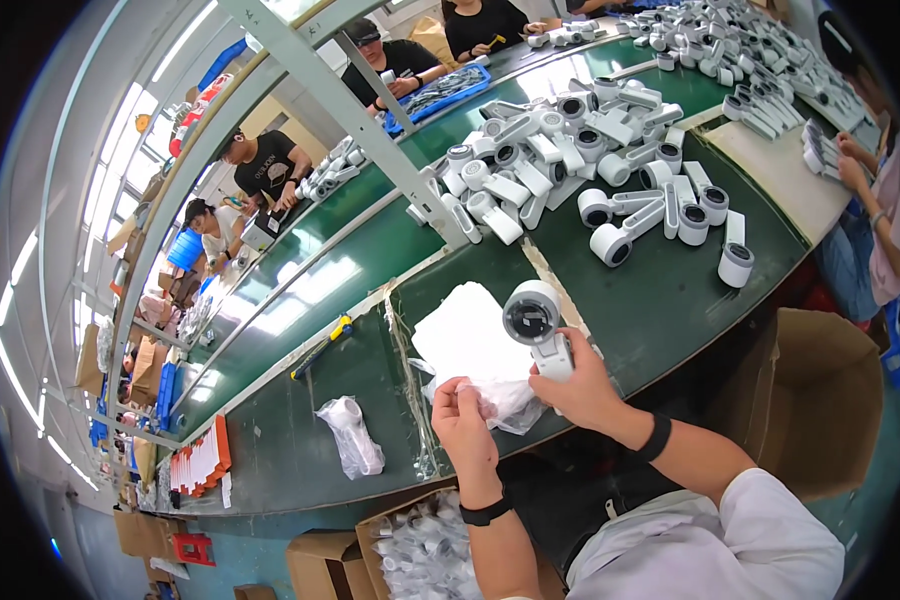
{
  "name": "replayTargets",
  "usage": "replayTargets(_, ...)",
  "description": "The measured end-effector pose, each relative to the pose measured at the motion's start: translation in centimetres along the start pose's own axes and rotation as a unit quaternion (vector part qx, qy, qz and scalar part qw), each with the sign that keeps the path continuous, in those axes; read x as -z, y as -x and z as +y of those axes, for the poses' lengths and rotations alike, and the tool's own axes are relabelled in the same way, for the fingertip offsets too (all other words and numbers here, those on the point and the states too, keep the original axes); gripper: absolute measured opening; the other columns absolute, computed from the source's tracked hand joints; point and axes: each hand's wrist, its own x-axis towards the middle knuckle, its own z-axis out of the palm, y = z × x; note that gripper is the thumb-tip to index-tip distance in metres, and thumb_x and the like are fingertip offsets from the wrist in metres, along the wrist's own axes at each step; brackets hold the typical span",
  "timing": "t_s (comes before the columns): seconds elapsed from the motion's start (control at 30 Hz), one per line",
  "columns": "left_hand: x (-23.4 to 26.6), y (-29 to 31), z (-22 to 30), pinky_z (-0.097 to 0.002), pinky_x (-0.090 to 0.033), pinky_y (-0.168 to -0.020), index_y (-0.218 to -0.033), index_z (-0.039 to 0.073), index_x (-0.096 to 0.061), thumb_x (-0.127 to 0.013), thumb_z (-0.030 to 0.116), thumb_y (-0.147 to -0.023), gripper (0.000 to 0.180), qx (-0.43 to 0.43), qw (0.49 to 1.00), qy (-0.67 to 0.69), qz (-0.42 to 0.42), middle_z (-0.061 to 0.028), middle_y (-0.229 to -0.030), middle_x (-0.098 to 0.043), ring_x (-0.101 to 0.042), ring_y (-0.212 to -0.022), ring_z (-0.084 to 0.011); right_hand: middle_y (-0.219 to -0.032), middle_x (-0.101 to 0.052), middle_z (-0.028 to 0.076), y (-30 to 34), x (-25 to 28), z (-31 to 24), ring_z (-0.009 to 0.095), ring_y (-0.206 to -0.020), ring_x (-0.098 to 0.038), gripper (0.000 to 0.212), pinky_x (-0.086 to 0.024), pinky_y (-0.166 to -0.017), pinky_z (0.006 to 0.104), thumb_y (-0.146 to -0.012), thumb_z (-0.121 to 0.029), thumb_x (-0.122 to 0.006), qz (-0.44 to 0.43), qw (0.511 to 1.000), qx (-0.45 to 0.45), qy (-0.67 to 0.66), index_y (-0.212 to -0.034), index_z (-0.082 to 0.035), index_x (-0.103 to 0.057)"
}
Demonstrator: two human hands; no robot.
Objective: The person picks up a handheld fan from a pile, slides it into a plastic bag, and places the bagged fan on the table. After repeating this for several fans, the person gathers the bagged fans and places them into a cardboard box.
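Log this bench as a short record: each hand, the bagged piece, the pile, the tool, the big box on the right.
left hand: pinching a clear plastic bag
right hand: gripping a white device, round head up
bagged device: on the green bench
pile: beyond right hand
tool: yellow and black
box: cardboard, open

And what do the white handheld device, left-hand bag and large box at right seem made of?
White handheld device: likely hard plastic, satin, from its smooth, softly lit shell. Bag in the left hand: probably thin plastic film, translucent and glossy, from its creases. Large box: apparently cardboard, matte brown, from its stiff walls.
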Motion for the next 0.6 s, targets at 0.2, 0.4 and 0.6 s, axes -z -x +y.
replayTargets(0.2, -1.5, 0.5, 0.9, -0.0227, -0.045, -0.053, -0.099, 0.0, -0.061, -0.061, 0.01, -0.094, 0.011, -0.025, 0.996, -0.086, -0.002, -0.003, -0.079, -0.06, -0.054, -0.06, -0.0079, -0.085, -0.067, 0.01, 1.9, 6.8, -5.9, 0.017, -0.078, -0.066, 0.057, -0.05, -0.071, 0.0312, -0.081, -0.015, -0.073, -0.325, 0.939, -0.016, 0.107, -0.13, -0.005, -0.044)
replayTargets(0.4, -2.9, 0.7, 2.4, -0.0202, -0.043, -0.056, -0.099, -0.002, -0.067, -0.065, 0.01, -0.092, 0.014, 0.03, 0.986, -0.146, -0.077, -0.0021, -0.079, -0.064, -0.054, -0.064, -0.0056, -0.081, -0.066, 0.013, 0.4, 7.8, -5.1, 0.023, -0.066, -0.063, 0.087, -0.05, -0.066, 0.0351, -0.087, -0.03, -0.064, -0.376, 0.877, 0.063, 0.293, -0.155, -0.016, -0.013)
replayTargets(0.6, -0.9, 0.5, 1.9, -0.0193, -0.043, -0.061, -0.097, -0.002, -0.068, -0.067, 0.007, -0.089, 0.011, -0.06, 0.97, -0.203, -0.121, -0.0018, -0.087, -0.065, -0.055, -0.071, -0.0056, -0.087, -0.068, 0.013, -1.0, 5.7, -6.1, 0.025, -0.067, -0.065, 0.068, -0.051, -0.067, 0.0353, -0.088, -0.035, -0.06, -0.427, 0.844, -0.09, 0.31, -0.149, -0.021, -0.035)
